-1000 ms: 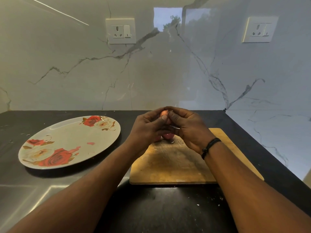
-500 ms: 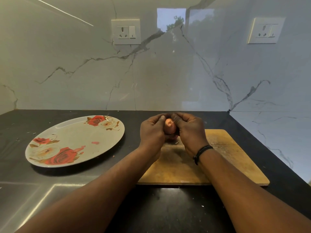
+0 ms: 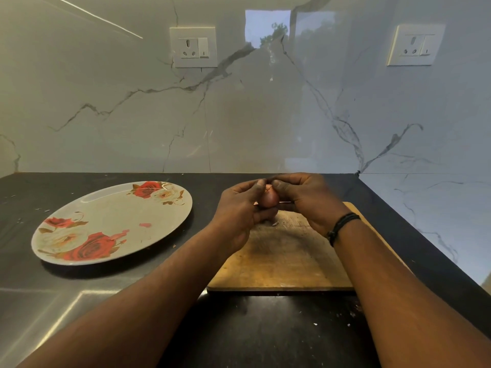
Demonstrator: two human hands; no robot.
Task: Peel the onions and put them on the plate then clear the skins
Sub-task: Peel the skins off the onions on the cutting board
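Left hand (image 3: 240,208) and right hand (image 3: 305,200) both grip the upright onion (image 3: 269,199), tip up.

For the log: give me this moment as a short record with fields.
setting: dark countertop, marble wall
left hand: grips the onion
right hand: grips the onion, thumb at its top
onion: small, reddish, held above the cutting board
plate: rose-patterned, left of the board, no onion on it
scrap: small bit on the board under the hands
stage: peeling, nothing plated yet
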